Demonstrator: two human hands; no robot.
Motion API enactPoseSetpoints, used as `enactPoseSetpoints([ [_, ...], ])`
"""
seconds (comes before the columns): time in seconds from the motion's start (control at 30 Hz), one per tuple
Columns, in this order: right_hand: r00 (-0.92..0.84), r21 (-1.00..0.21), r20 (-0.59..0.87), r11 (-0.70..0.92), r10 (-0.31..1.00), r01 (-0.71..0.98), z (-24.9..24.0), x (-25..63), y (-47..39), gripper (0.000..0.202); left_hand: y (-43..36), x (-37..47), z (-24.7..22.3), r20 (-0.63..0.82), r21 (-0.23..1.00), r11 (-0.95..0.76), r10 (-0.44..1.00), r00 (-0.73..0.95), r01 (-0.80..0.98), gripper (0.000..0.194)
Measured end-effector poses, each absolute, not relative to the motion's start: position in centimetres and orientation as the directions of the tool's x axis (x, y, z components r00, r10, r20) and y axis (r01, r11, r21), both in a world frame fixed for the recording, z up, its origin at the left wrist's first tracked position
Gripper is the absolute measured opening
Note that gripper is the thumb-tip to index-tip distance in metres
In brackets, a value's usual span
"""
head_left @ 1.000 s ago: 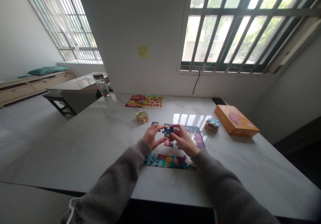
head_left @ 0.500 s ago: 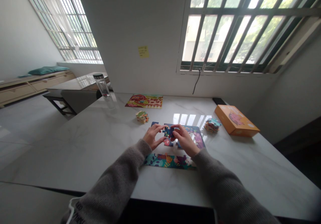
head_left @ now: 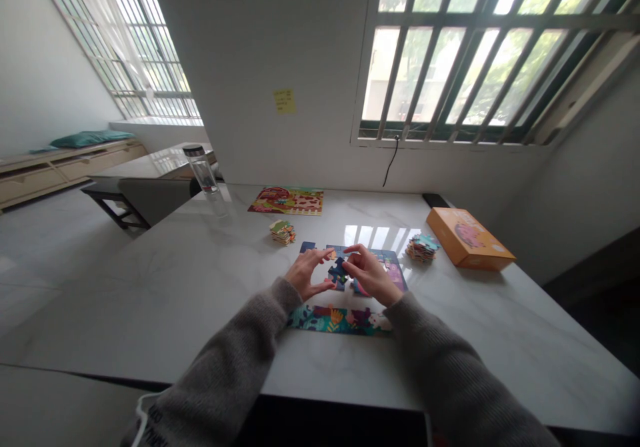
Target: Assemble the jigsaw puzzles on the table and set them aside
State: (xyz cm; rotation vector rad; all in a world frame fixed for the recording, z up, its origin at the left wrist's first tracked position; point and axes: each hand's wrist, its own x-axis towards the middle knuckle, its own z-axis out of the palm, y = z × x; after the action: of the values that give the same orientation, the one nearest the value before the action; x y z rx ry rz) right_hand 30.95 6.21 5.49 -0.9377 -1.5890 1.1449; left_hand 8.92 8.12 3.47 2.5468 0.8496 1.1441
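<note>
A dark blue jigsaw piece [head_left: 338, 272] is pinched between the thumb and fingers of my right hand [head_left: 369, 275]. Left of it, my left hand [head_left: 309, 274] is open, its thumb and forefinger spread apart around the piece's left side. Both hands are above a partly assembled jigsaw puzzle [head_left: 395, 273], whose upper and right parts show blue and purple. Nearer to me lies a joined teal strip [head_left: 320, 319] of puzzle pieces with plants on it. My hands hide some of the pieces between them.
Two stacks of pieces stand on the table, a left stack [head_left: 283, 232] and a right stack [head_left: 422, 248]. Behind lies a farm picture [head_left: 287, 201]. An orange box [head_left: 469, 239] is at the right, a glass bottle [head_left: 202, 169] at the far left by the wall.
The jigsaw piece has been turned and tilted in my right hand. My left fingers have opened away from it. The stacks and box are unmoved.
</note>
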Motion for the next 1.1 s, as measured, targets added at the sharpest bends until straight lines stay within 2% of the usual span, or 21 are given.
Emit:
enactPoseSetpoints([
  [0.13, -0.352, -0.969, 0.213, 0.242, 0.912, 0.042, 5.7, 30.9, 5.8, 0.047, 8.3, 8.7, 3.4, 0.591, 0.43, -0.839, 0.54, 0.599, 0.334, 0.062],
  [0.27, -0.408, -0.969, 0.188, 0.236, 0.893, 0.069, 5.8, 30.9, 5.5, 0.045, 8.3, 8.8, 3.1, 0.577, 0.476, -0.83, 0.544, 0.609, 0.291, 0.075],
  [0.4, -0.389, -0.941, 0.232, 0.307, 0.891, 0.142, 5.6, 30.9, 5.6, 0.04, 8.3, 8.9, 3.1, 0.567, 0.443, -0.82, 0.57, 0.595, 0.363, 0.068],
  [0.47, -0.344, -0.87, 0.331, 0.425, 0.879, 0.251, 5.4, 31.0, 5.7, 0.034, 8.4, 8.8, 3.3, 0.574, 0.414, -0.783, 0.62, 0.534, 0.465, 0.063],
  [0.57, -0.378, -0.674, 0.489, 0.615, 0.786, 0.408, 5.2, 31.2, 5.7, 0.03, 8.6, 8.4, 3.7, 0.58, 0.391, -0.723, 0.674, 0.458, 0.569, 0.061],
  [0.67, -0.453, -0.543, 0.557, 0.718, 0.696, 0.435, 4.9, 31.2, 5.7, 0.038, 8.4, 8.4, 4.0, 0.565, 0.386, -0.698, 0.696, 0.443, 0.604, 0.06],
  [0.83, -0.45, -0.476, 0.613, 0.758, 0.65, 0.447, 4.7, 31.0, 5.8, 0.039, 8.2, 8.7, 3.9, 0.55, 0.378, -0.693, 0.702, 0.453, 0.614, 0.059],
  [1.0, -0.425, -0.416, 0.616, 0.732, 0.663, 0.54, 4.3, 31.5, 6.2, 0.045, 10.4, 6.6, 2.4, 0.556, 0.344, -0.724, 0.67, 0.491, 0.598, 0.072],
  [1.1, -0.39, -0.397, 0.589, 0.674, 0.708, 0.623, 4.0, 31.9, 6.5, 0.042, 12.4, 4.5, 1.1, 0.542, 0.327, -0.722, 0.672, 0.504, 0.61, 0.043],
])
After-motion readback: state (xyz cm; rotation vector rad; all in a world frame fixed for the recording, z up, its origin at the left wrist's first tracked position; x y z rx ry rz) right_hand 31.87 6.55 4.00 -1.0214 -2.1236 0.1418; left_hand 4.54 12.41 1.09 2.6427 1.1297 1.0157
